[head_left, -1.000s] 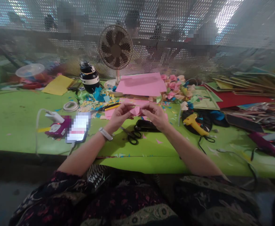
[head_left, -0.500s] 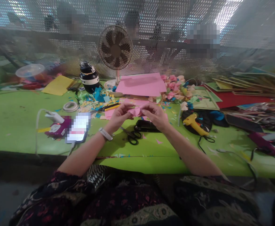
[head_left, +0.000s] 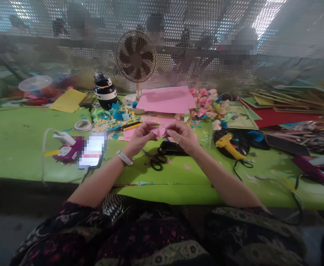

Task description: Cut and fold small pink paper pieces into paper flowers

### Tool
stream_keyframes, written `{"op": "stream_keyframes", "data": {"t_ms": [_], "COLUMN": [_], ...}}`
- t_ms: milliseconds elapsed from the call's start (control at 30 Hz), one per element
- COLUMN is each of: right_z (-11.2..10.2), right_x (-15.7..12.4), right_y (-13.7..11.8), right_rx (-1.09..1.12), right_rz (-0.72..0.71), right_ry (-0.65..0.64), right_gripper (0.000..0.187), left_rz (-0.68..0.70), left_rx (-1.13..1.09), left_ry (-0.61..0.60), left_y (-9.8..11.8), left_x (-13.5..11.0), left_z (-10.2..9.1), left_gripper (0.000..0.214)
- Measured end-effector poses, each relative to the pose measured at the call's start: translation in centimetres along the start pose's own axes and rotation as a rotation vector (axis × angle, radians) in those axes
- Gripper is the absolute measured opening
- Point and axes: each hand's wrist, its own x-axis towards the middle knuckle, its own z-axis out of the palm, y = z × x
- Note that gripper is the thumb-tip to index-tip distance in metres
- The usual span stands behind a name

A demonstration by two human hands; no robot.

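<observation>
Between my two hands is a small piece of pink paper [head_left: 159, 131] with curved, petal-like edges. My left hand [head_left: 140, 139] pinches its left side, and a white watch band circles that wrist. My right hand [head_left: 182, 136] pinches the right side between thumb and fingers. Below the hands lie black-handled scissors [head_left: 155, 160] and a black stapler-like tool [head_left: 171, 148], its exact kind unclear. More pink paper and small scraps spread on the green tabletop [head_left: 178, 181] behind and under the hands.
Behind stand a fan [head_left: 136, 57], a black bottle [head_left: 105, 92], a pink sheet [head_left: 166, 99] and a heap of paper flowers [head_left: 206, 103]. A phone [head_left: 92, 150] with a cable lies left. At right are a yellow glue gun [head_left: 229, 146] and several stacked sheets [head_left: 294, 98].
</observation>
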Motion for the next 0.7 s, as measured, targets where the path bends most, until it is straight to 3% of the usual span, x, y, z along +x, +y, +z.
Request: {"op": "stream_keyframes", "data": {"t_ms": [300,700], "right_z": [0.2,0.5], "right_x": [0.1,-0.4], "right_y": [0.8,1.0], "right_rx": [-0.059,-0.453], "right_rz": [-0.016,-0.222], "right_ry": [-0.006,0.036], "right_gripper": [0.021,0.013], "left_rz": [0.013,-0.003], "left_rx": [0.038,0.117], "left_ry": [-0.008,0.025], "left_y": [0.4,0.3], "left_x": [0.0,0.0], "left_z": [0.3,0.3], "left_gripper": [0.029,0.028]}}
